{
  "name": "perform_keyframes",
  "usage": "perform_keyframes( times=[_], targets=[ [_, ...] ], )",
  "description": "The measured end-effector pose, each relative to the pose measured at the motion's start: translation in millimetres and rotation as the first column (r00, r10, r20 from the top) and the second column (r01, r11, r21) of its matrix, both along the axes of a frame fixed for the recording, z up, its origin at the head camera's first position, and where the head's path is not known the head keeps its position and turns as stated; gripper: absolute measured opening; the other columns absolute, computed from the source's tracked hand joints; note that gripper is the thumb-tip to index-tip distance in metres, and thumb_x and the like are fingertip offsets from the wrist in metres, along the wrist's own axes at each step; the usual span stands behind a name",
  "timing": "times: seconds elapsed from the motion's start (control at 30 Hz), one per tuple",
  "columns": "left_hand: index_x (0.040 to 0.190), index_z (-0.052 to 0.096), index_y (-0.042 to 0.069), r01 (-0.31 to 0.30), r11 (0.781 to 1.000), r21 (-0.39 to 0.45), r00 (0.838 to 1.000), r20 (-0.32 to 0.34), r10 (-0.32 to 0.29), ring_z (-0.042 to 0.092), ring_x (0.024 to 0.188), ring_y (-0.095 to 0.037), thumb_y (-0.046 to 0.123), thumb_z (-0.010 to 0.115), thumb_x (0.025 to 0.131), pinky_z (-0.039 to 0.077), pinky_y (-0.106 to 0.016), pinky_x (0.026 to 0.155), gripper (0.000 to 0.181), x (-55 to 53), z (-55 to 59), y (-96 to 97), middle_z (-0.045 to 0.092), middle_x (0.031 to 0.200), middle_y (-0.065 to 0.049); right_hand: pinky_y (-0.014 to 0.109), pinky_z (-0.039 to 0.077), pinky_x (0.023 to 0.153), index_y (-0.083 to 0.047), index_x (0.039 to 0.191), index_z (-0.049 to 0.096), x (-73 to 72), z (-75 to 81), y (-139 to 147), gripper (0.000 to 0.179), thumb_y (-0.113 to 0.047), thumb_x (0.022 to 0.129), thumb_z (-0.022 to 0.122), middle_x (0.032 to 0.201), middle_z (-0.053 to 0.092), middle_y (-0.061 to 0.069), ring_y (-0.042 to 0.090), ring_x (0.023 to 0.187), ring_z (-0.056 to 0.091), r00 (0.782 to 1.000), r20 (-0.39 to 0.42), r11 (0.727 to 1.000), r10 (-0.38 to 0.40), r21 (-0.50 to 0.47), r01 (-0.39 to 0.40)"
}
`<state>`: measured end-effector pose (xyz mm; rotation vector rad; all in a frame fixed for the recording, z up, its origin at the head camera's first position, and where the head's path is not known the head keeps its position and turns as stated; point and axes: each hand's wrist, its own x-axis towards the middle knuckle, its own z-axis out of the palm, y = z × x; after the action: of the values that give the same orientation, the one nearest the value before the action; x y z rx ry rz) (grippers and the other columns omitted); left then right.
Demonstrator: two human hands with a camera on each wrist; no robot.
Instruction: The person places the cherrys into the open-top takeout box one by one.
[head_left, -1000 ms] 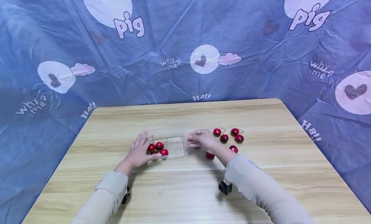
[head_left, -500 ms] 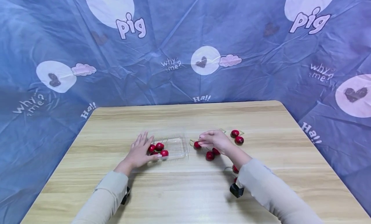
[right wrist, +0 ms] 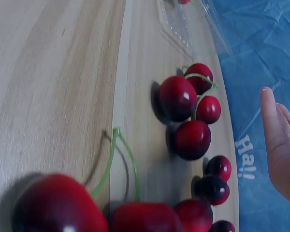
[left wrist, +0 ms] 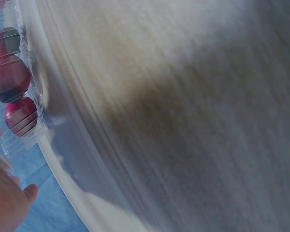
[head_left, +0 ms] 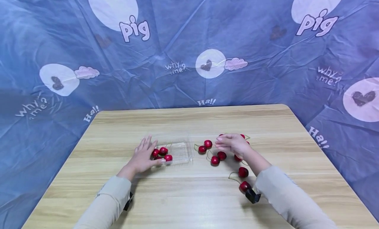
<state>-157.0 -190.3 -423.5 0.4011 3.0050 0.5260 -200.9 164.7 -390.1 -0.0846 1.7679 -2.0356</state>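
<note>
A clear plastic container (head_left: pixel 186 149) lies left of the table's middle, with several red cherries (head_left: pixel 163 151) at its left end. My left hand (head_left: pixel 143 157) rests on that end with its fingers spread; in the left wrist view only part of the hand (left wrist: pixel 7 200) shows, below the container's cherries (left wrist: pixel 10 79). Right of the container, my right hand (head_left: pixel 234 145) hovers over loose stemmed cherries, partly covering some. In the right wrist view the hand (right wrist: pixel 282 145) has fairly straight fingers, apart from the cherries (right wrist: pixel 178 98), and nothing shows in it.
Paired cherries (head_left: pixel 208 144) lie just right of the container, with another pair (head_left: pixel 215 161) nearer the front. One more pair (head_left: pixel 243 172) lies by the right wrist's black camera (head_left: pixel 253 196). A blue printed cloth (head_left: pixel 177 35) hangs behind the wooden table (head_left: pixel 183 202).
My right hand has moved right, from beside the container's right end to over the loose cherries, uncovering pairs near the container. My left hand has stayed in place.
</note>
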Motion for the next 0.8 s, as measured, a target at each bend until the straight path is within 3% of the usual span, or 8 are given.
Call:
perform_keyframes(
  times=[0.1, 0.33, 0.6, 0.8],
  targets=[
    [0.136, 0.024, 0.007, 0.000, 1.000, 0.003, 1.000, 0.000, 0.000, -0.001, 0.127, -0.036, 0.068, 0.046, 0.070, 0.011, -0.060, 0.093, 0.093, -0.3, 0.1, -0.9, 0.003, 0.142, -0.017, 0.033, 0.046, 0.076, 0.025, 0.115, 0.032, -0.3, -1.3, 6, 0.039, 0.001, 0.087, 0.047, 0.087, 0.061, 0.014, 0.019, 0.078, 0.062, 1.000, -0.009, 1.000, -0.005, -0.011, 0.005],
    [0.136, 0.024, 0.007, 0.004, 1.000, 0.006, 1.000, -0.006, -0.004, -0.001, 0.127, -0.036, 0.070, 0.044, 0.070, 0.011, -0.060, 0.094, 0.094, -2.0, -1.0, -3.5, 0.002, 0.142, -0.017, 0.031, 0.046, 0.076, 0.024, 0.114, 0.031, -1.9, -3.0, 22, 0.039, 0.001, 0.087, 0.047, 0.086, 0.062, 0.014, 0.022, 0.081, 0.061, 1.000, -0.003, 0.999, -0.014, -0.038, 0.014],
    [0.136, 0.024, 0.006, 0.010, 1.000, 0.003, 1.000, -0.011, -0.010, 0.000, 0.127, -0.037, 0.070, 0.044, 0.070, 0.011, -0.059, 0.094, 0.094, -4.0, -0.9, -5.3, 0.003, 0.142, -0.018, 0.030, 0.047, 0.075, 0.004, 0.091, 0.054, -2.7, -1.6, 41, 0.009, 0.001, 0.087, 0.047, 0.083, 0.063, 0.014, 0.020, 0.077, 0.062, 0.997, 0.051, 0.994, -0.064, -0.083, 0.068],
    [0.136, 0.025, 0.005, 0.018, 1.000, -0.001, 1.000, -0.009, -0.018, 0.000, 0.127, -0.037, 0.069, 0.044, 0.070, 0.012, -0.059, 0.094, 0.094, -4.8, -0.2, -6.0, 0.002, 0.142, -0.018, 0.029, 0.046, 0.076, 0.010, 0.099, 0.050, -4.8, -2.3, 60, 0.016, 0.000, 0.087, 0.046, 0.083, 0.063, 0.011, 0.019, 0.081, 0.061, 0.995, 0.040, 0.991, -0.086, -0.099, 0.090]
  ],
)
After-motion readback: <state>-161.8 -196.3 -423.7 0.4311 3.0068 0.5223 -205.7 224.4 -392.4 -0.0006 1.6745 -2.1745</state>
